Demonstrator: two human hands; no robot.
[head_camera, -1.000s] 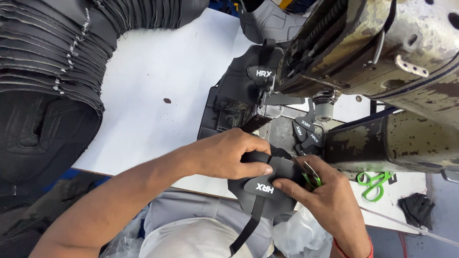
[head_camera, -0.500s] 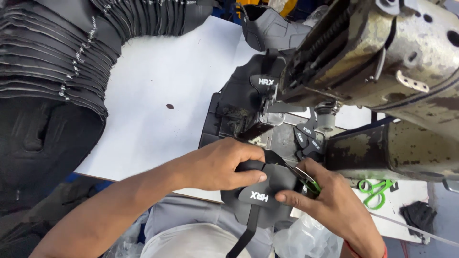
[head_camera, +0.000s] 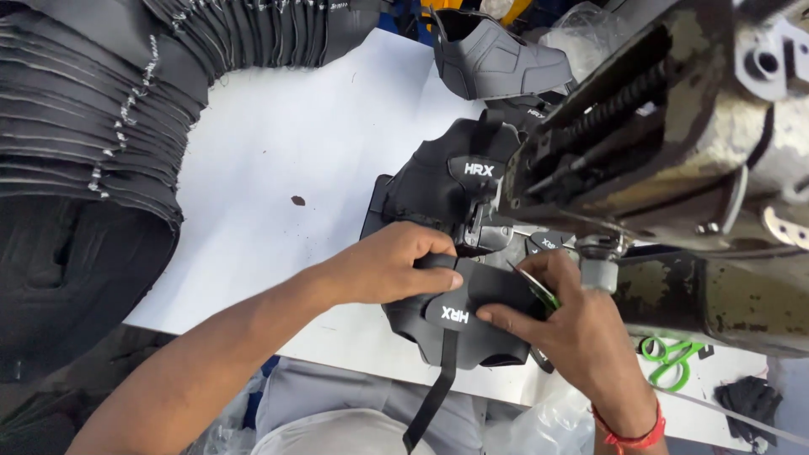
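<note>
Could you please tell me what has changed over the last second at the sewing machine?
Little has changed. Both hands keep their grip on the black fabric piece, the left hand on its upper edge, the right hand on its right side. The piece has shifted slightly leftward. The sewing machine, green scissors and stacked black pieces stayed put.

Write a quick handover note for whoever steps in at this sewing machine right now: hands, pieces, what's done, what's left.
Left hand grips the left edge of the black padded piece at the table's near edge.
Right hand pinches its right side beside the sewing machine.
Strap hangs off toward the lap.
Done: similar pieces lie behind the needle area; a black stack sits far left.
Left: held piece is not under the needle yet. Green scissors lie right.
</note>
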